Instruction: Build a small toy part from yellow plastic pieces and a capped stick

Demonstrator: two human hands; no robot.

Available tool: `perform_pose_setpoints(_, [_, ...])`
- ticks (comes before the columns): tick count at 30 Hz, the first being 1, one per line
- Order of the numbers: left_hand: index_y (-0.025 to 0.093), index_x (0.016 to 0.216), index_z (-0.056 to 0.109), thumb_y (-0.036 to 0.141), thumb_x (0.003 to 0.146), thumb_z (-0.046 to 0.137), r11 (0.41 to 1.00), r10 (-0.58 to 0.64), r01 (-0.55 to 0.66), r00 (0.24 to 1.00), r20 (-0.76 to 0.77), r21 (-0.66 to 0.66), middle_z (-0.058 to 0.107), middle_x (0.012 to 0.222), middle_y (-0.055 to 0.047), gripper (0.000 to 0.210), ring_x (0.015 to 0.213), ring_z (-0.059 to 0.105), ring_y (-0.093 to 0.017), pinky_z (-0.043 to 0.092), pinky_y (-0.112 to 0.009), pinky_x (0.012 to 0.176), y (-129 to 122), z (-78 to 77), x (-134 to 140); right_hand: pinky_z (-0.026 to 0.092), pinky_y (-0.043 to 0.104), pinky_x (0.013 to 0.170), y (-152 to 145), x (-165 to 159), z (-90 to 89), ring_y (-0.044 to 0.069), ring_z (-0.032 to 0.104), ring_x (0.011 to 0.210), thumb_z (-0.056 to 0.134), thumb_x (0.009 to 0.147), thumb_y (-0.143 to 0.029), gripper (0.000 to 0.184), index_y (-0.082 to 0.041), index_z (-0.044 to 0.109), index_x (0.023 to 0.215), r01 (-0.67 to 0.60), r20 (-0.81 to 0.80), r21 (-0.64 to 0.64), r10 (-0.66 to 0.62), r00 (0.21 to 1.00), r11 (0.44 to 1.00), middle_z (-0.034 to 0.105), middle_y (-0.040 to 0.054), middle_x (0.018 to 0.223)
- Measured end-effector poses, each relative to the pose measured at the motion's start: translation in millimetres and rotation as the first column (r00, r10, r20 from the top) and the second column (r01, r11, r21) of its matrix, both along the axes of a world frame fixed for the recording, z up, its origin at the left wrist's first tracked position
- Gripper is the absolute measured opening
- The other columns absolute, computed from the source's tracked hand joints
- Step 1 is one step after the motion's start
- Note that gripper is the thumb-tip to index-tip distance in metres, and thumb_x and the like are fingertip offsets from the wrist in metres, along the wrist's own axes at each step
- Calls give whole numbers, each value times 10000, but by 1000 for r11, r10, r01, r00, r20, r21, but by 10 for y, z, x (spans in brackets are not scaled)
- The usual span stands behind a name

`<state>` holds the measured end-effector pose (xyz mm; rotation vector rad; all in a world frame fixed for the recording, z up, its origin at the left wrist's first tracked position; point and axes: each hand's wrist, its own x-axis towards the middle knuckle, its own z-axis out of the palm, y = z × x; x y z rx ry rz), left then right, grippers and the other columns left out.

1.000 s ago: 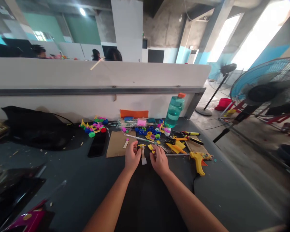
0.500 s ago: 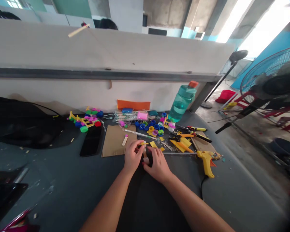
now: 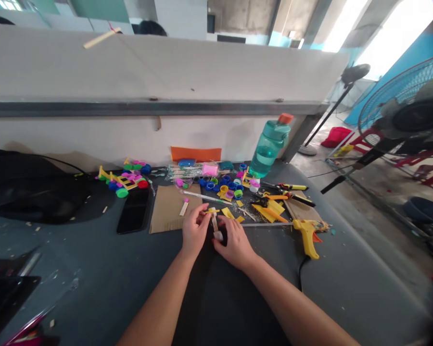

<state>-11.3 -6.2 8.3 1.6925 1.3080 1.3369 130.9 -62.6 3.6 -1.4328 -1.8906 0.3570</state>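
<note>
Between my hands stands a small wooden-stick model (image 3: 214, 222), with a yellow strip (image 3: 212, 211) across its top and a white bottle cap (image 3: 218, 236) at its foot. My left hand (image 3: 195, 230) pinches at the yellow strip from the left, near the top of the stick. My right hand (image 3: 236, 244) curls round the lower part from the right, its thumb by the white cap. The fingers partly hide the model. Just behind, a short stick piece with a pink tip (image 3: 184, 207) lies on the brown cardboard (image 3: 166, 211).
Several coloured bottle caps (image 3: 224, 188) and yellow scraps (image 3: 226, 212) lie behind my hands. A yellow glue gun (image 3: 306, 236), pliers and cutters (image 3: 299, 198) are to the right. A teal bottle (image 3: 267, 151) stands at the back. Leftward are a phone (image 3: 133, 211) and assembled stick-and-cap models (image 3: 124, 180).
My left fingers have eased slightly left on the yellow strip, so the top of the stick shows more. The right hand stays by the cap. The camera view has shifted slightly.
</note>
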Motion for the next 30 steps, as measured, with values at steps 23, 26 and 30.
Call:
perform_pose_setpoints(23, [223,1190,592,169,849,575,992,-61,76,989,-136,103,648,1065,-71,345,944,610,-187,538,-285,727,10,-105,4,474,285,659,443,142,237,167,598,702,627,777,-238,306,-195,691,1073,161,-133,-212,-192,972,964,662,48,867])
perform_pose_setpoints(26, [229,1179,597,142,851,559,990,-76,91,987,-140,106,641,1079,-76,341,981,605,-200,536,-305,760,-5,-88,5,474,285,663,466,102,131,171,600,710,598,810,-233,152,-205,723,893,153,-180,-119,-172,969,981,670,50,845])
perform_pose_setpoints(30, [224,1176,595,138,857,552,990,-88,103,986,-142,100,632,1091,-81,333,996,597,-203,532,-312,770,-20,-70,15,455,283,653,441,114,100,180,600,717,562,849,-249,159,-206,705,795,156,-224,-59,-166,960,986,669,43,793])
